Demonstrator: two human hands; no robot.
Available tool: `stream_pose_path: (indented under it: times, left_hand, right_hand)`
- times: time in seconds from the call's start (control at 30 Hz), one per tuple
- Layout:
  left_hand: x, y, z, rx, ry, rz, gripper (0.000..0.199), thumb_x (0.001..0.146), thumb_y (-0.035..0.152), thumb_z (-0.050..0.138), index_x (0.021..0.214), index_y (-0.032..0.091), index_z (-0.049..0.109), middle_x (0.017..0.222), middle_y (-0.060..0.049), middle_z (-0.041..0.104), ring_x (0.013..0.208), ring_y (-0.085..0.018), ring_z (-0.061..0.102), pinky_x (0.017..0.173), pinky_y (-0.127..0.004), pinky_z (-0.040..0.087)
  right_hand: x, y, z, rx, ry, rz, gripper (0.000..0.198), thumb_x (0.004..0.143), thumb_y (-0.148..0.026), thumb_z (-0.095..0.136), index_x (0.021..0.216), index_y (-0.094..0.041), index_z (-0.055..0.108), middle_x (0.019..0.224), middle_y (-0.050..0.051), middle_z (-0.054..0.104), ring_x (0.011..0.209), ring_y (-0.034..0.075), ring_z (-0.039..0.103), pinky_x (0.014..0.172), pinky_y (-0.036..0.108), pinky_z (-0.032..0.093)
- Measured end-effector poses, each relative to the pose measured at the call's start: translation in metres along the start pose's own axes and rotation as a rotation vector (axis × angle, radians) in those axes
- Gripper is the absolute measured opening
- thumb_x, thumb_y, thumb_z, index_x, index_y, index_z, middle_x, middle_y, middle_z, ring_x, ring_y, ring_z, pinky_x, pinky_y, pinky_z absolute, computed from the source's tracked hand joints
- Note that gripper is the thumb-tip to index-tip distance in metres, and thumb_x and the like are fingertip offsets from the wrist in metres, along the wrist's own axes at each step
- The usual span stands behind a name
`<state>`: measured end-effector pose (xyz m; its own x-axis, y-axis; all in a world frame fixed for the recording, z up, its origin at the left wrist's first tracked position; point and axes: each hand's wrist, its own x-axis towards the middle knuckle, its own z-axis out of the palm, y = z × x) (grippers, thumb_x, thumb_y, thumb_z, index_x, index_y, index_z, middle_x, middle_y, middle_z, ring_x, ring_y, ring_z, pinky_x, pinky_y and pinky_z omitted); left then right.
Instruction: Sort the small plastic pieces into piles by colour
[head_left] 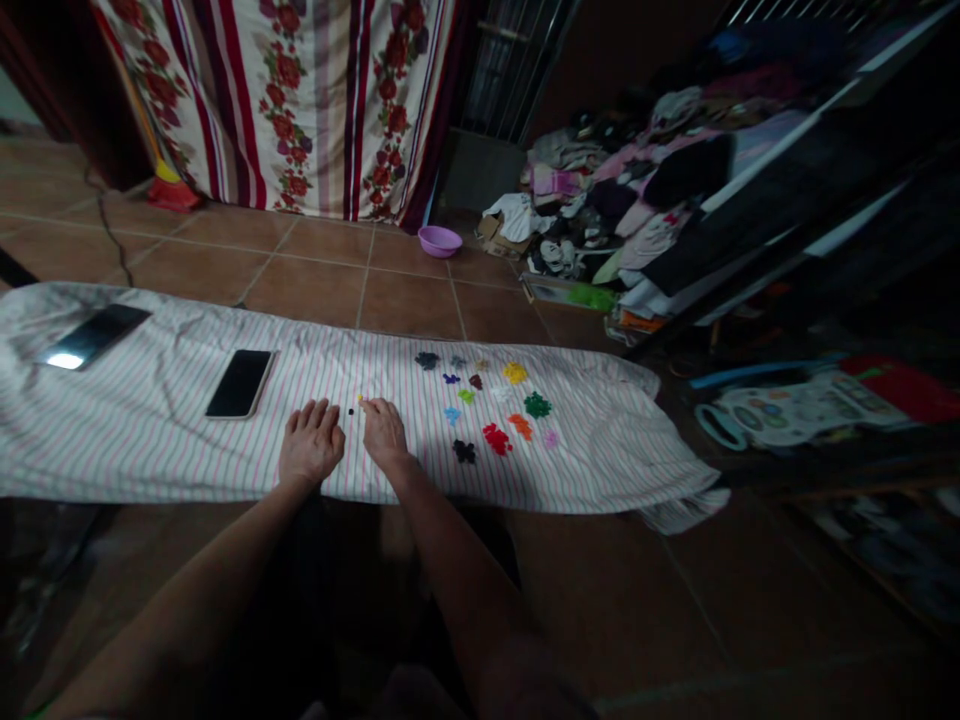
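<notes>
My left hand (311,440) lies flat on the striped cloth, palm down, with nothing in it. Beside it, my right hand (384,430) has its fingers curled in a pinch, and a tiny yellow piece (360,397) shows at the fingertips. A tiny black piece (351,411) rests on the cloth between the two hands. To the right are small sorted heaps of pieces, among them a black heap (464,452), a red heap (496,438), an orange heap (520,427), a green heap (537,404) and a yellow heap (514,372).
The striped cloth (172,400) covers a long narrow surface. A dark phone (240,384) lies left of my hands, and another phone (97,336) farther left. On the tiled floor beyond are a purple basin (439,241) and a pile of clothes (600,190).
</notes>
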<state>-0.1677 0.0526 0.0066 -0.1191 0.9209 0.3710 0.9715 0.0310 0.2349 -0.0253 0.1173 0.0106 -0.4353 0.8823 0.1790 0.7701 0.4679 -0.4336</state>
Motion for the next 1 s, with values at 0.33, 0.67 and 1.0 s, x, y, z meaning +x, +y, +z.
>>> stream_pose_path:
  times: [0.33, 0.67, 1.0]
  left_hand:
    - [0.000, -0.002, 0.003, -0.003, 0.015, 0.000, 0.044, 0.091, 0.029, 0.043, 0.129, 0.022, 0.063, 0.140, -0.013, 0.063, 0.136, -0.033, 0.051, 0.113, -0.053, 0.034]
    - [0.000, 0.000, 0.000, -0.006, -0.018, -0.006, 0.045, 0.091, 0.028, 0.041, 0.131, 0.020, 0.062, 0.142, -0.013, 0.061, 0.138, -0.033, 0.049, 0.115, -0.053, 0.033]
    - [0.001, 0.002, -0.002, -0.012, -0.046, -0.030, 0.045, 0.092, 0.028, 0.041, 0.131, 0.017, 0.063, 0.144, -0.015, 0.060, 0.140, -0.034, 0.048, 0.116, -0.053, 0.032]
  right_hand:
    - [0.002, 0.004, 0.007, 0.028, 0.073, 0.062, 0.027, 0.096, -0.010, 0.049, 0.109, -0.023, 0.070, 0.105, 0.009, 0.067, 0.104, 0.022, 0.060, 0.095, 0.036, 0.049]
    - [0.000, 0.008, 0.014, 0.088, 0.141, 0.128, 0.019, 0.095, -0.012, 0.052, 0.106, -0.021, 0.064, 0.103, 0.008, 0.069, 0.101, 0.021, 0.062, 0.092, 0.033, 0.047]
    - [-0.008, 0.019, 0.017, 0.162, 0.180, 0.078, 0.011, 0.094, -0.017, 0.061, 0.091, -0.024, 0.068, 0.090, 0.003, 0.069, 0.090, 0.019, 0.064, 0.083, 0.030, 0.048]
